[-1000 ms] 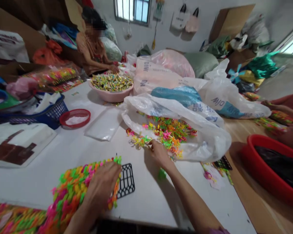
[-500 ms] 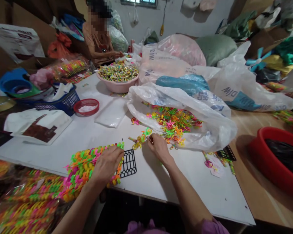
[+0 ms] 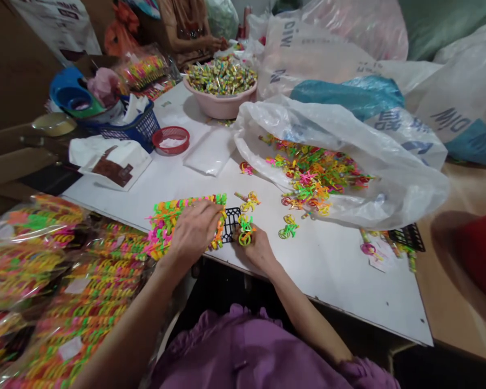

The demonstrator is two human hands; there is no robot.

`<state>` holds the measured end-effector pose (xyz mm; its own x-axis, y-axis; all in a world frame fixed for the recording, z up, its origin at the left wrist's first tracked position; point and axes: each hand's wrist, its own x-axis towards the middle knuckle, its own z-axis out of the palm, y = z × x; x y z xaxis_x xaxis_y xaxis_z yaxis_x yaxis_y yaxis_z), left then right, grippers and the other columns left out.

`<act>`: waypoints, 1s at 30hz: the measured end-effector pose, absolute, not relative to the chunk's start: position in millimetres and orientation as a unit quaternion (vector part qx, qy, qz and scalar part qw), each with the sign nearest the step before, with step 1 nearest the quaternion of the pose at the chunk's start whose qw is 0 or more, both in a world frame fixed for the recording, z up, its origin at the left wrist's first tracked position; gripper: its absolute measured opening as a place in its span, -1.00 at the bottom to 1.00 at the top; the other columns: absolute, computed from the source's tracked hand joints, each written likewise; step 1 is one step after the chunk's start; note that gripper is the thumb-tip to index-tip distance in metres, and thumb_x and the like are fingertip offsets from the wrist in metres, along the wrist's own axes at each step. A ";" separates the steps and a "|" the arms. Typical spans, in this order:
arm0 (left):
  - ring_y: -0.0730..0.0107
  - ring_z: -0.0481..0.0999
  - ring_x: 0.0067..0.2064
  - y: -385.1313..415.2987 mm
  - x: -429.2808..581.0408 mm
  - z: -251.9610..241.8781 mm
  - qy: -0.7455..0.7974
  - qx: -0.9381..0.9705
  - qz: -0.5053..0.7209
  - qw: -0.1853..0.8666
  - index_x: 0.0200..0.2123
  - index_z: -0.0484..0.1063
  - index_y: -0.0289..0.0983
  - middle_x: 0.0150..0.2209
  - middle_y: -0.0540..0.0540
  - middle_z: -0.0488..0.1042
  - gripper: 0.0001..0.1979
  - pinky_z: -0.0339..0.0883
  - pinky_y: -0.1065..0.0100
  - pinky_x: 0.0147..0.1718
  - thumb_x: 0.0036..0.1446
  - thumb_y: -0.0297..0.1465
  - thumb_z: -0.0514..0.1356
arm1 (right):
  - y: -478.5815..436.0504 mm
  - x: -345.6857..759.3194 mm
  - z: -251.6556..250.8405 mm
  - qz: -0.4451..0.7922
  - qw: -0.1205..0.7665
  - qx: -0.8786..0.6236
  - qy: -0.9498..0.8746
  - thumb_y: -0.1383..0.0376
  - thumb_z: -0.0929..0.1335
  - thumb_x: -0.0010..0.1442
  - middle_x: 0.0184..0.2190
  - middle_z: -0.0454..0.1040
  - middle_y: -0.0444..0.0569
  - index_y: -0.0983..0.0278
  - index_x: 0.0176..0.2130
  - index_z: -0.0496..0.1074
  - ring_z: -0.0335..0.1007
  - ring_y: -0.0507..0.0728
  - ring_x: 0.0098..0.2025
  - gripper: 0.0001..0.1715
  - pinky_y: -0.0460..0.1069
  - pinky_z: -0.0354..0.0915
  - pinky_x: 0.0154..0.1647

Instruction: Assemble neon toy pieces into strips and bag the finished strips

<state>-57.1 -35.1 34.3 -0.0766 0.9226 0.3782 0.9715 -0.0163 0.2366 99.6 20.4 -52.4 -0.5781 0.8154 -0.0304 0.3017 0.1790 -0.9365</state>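
Observation:
A black plastic grid rack [image 3: 231,222] lies at the table's front edge, its left part covered by tight rows of small bright plastic toys [image 3: 162,222]. My left hand [image 3: 194,229] lies over these rows, its fingers together and curled at the edge of the bare grid; the fingertips are partly hidden. Beside the grid's right end, my right hand [image 3: 257,248] is closed on a small green and yellow plastic toy [image 3: 245,231] with round loops. Just behind it is a loose yellow toy [image 3: 249,201]. Another green toy [image 3: 288,227] lies to the right.
An open clear bag [image 3: 348,200] spills many toys onto the white table [image 3: 328,270]. Behind are a pink basin [image 3: 222,105] of wrapped pieces, a red basket [image 3: 170,141], a blue basket [image 3: 146,127] and a person's hands [image 3: 216,44]. Packed toys [image 3: 101,292] lie at lower left.
The view has tilted down. My right hand has moved from beside the spilled pile to the grid's right end, bringing a toy. My left hand remains on the filled rows.

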 end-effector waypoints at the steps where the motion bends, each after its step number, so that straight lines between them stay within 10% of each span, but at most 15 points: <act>1: 0.31 0.41 -0.14 -43.0 -54.1 34.7 -0.694 -0.679 -0.233 0.049 -0.17 0.41 -0.28 -0.22 -0.11 0.46 -0.79 0.25 0.29 -0.12 0.21 -0.38 0.03 | 18.8 97.4 -53.8 0.512 0.254 -0.378 -0.729 0.36 0.26 0.00 -0.40 0.41 -0.11 0.28 -0.32 0.32 0.33 0.06 -0.36 -0.85 -0.09 0.20 -0.36; 30: 0.27 0.39 -0.13 -78.9 -22.5 1.0 -0.670 -0.723 -0.159 0.057 -0.13 0.38 -0.32 -0.22 -0.14 0.45 -0.73 0.25 0.22 -0.10 0.18 -0.56 -0.03 | 19.8 93.1 -46.0 0.292 0.114 -0.246 -0.917 0.34 0.19 0.21 -0.34 0.27 -0.05 0.28 -0.30 0.23 0.20 0.05 -0.36 -0.93 -0.10 0.14 -0.37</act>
<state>-22.5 -78.9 1.0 0.0518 0.9506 0.3062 0.9868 -0.0958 0.1306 93.1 19.8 -46.0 -0.8529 0.5181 0.0652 0.3852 0.7086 -0.5911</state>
